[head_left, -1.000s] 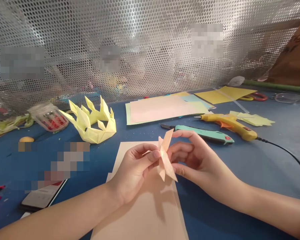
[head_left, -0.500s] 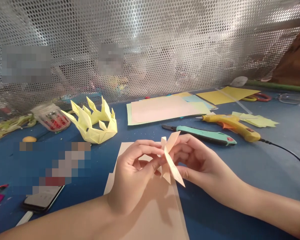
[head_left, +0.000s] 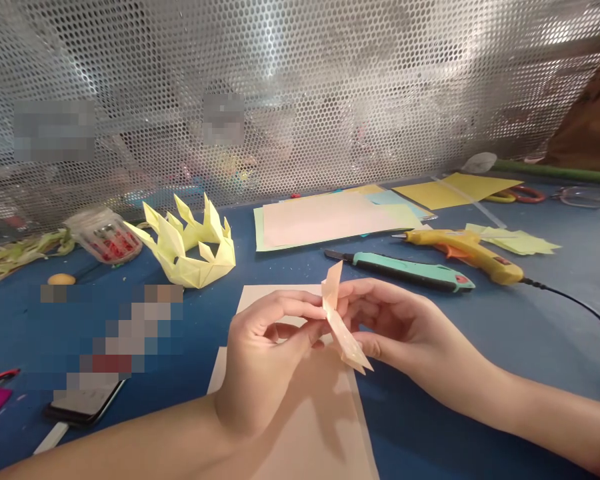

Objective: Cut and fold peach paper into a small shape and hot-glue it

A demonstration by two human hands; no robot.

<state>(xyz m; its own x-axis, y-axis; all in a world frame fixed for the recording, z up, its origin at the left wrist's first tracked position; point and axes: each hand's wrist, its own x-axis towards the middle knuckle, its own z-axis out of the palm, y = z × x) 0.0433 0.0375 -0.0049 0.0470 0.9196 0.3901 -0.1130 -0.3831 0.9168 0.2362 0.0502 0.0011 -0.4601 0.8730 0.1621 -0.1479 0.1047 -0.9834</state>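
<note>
A small folded pink paper piece is held between my two hands, its flaps pointing up and down to the right. My left hand pinches its left side between thumb and fingers. The fingers of my right hand are curled round its right side, with the thumb near the lower flap. Pale pink sheets lie under my hands on the blue table. Back left of my hands stands a yellow folded-paper crown.
A teal cutter and a yellow glue gun with a cord lie beyond my right hand. Stacked coloured paper is at the back. At left are a jar and a phone. Scissors lie back right.
The folded paper has turned in my fingers; its flaps now sit closer together, and the upper flap leans less to the right. Both hands keep their hold.
</note>
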